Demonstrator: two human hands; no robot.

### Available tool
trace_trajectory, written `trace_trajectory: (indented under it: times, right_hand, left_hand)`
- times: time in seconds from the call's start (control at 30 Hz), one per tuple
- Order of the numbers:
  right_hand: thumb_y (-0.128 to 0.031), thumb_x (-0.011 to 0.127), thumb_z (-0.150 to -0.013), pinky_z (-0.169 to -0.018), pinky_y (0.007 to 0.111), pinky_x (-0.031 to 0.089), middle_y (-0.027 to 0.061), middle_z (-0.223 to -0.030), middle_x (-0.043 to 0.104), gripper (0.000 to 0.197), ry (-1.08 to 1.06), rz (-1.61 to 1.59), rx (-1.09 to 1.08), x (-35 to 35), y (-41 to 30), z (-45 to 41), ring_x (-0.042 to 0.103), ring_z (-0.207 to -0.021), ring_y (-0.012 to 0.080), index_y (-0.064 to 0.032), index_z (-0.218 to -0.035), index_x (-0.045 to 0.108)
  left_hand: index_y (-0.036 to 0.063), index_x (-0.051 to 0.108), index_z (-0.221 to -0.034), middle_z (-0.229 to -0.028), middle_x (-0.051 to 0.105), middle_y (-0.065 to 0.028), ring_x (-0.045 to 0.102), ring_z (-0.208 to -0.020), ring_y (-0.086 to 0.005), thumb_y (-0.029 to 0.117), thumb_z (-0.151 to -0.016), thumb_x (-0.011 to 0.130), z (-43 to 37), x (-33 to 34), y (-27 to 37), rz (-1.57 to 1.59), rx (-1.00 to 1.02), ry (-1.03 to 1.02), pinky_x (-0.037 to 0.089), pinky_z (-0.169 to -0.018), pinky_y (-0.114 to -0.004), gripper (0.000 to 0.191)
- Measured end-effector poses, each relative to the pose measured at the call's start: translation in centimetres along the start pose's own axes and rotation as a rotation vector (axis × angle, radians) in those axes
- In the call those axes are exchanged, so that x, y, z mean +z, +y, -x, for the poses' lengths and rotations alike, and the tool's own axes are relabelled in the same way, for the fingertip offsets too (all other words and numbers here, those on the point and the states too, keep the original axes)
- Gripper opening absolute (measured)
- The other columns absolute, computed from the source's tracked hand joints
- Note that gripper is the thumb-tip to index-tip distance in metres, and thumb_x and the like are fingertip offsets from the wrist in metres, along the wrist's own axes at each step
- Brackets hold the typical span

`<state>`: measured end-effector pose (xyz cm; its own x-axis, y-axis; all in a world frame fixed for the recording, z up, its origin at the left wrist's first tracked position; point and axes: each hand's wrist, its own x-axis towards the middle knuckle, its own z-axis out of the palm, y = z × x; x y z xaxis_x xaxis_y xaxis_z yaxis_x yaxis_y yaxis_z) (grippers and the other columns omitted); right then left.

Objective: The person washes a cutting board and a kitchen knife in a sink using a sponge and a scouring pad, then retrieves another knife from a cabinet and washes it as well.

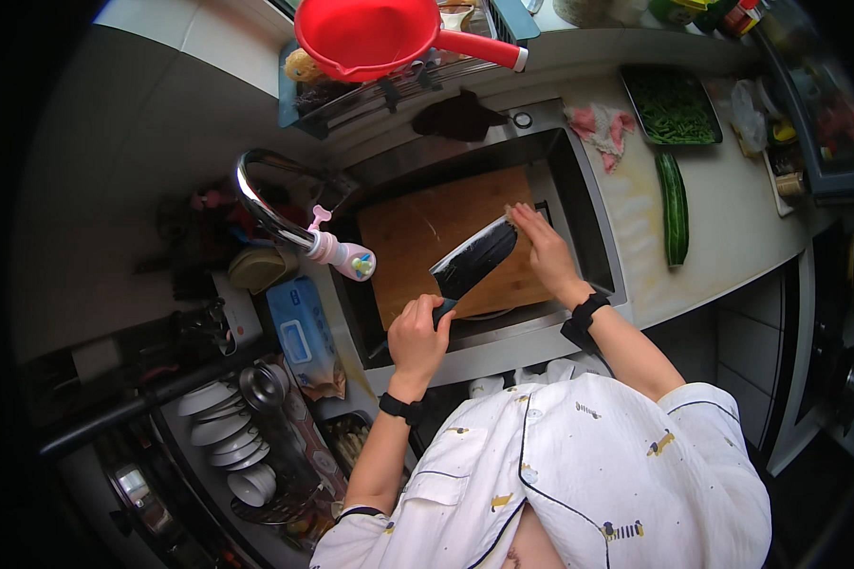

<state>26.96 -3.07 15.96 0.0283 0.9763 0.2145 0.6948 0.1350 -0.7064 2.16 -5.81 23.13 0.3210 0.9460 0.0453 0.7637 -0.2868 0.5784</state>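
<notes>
My left hand (418, 336) is closed around the handle of a kitchen cleaver (475, 259), whose dark, wet-looking blade slants up to the right. My right hand (543, 245) is at the blade's far end, fingers extended, with a small tan piece, perhaps a scrubber, under the fingertips. Beneath the knife, a wooden cutting board (413, 235) lies across the steel sink (598, 206). A chrome faucet (256, 203) with a pink spout attachment (343, 257) arches at the sink's left side.
A cucumber (673, 210), a tray of cut green beans (672, 107) and a pink and white cloth (601, 129) lie on the right counter. A red dipper (366, 35) sits on the rack above the sink. A blue wipes pack (302, 327) and stacked white bowls (238, 434) are at left.
</notes>
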Motion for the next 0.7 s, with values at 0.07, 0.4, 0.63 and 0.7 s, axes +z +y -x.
trace_trajectory:
  times: [0.07, 0.4, 0.63, 0.7]
  right_hand:
    - [0.016, 0.04, -0.077, -0.108, 0.038, 0.036, 0.0153, -0.135, 0.049, 0.055, 0.077, -0.064, 0.037, 0.0, 0.3, 0.4, 0.043, -0.129, 0.0311, -0.0022, -0.127, 0.053]
    - [0.011, 0.048, -0.073, -0.11, 0.042, 0.033, 0.0137, -0.137, 0.047, 0.059, -0.342, -0.103, -0.226, 3.6, -3.8, 0.2, 0.041, -0.13, 0.0299, -0.0066, -0.13, 0.051]
    - [0.01, 0.041, -0.082, -0.107, 0.036, 0.035, 0.0156, -0.139, 0.044, 0.052, -0.172, -0.085, 0.16, 3.8, 2.7, -0.4, 0.04, -0.13, 0.0322, -0.0038, -0.132, 0.047]
    - [0.009, 0.041, -0.084, -0.108, 0.036, 0.034, 0.0174, -0.143, 0.039, 0.052, -0.154, -0.067, 0.184, 5.8, 3.8, -0.8, 0.037, -0.132, 0.0342, -0.0033, -0.134, 0.044]
  left_hand:
    - [0.0052, 0.057, -0.088, -0.082, 0.064, -0.0096, 0.063, -0.076, -0.0298, 0.01, -0.072, 0.075, 0.2, -0.1, -0.5, -0.006, -0.033, -0.007, 0.049, -0.064, -0.037, 0.024]
    - [0.0058, 0.055, -0.09, -0.077, 0.061, -0.0109, 0.061, -0.073, -0.0303, 0.011, -0.073, 0.073, -0.1, 0.6, -1.2, 0.007, 0.037, -0.017, 0.048, -0.061, -0.04, 0.025]
    - [0.0061, 0.057, -0.103, -0.086, 0.066, -0.0121, 0.064, -0.08, -0.0334, 0.018, -0.081, 0.066, 3.8, 0.1, -5.2, 0.094, -0.465, -0.025, 0.05, -0.068, -0.041, 0.026]
    - [0.0074, 0.058, -0.105, -0.085, 0.066, -0.0118, 0.064, -0.08, -0.0329, 0.018, -0.082, 0.065, 5.8, 0.2, -7.4, 0.074, -0.689, -0.003, 0.049, -0.066, -0.041, 0.026]
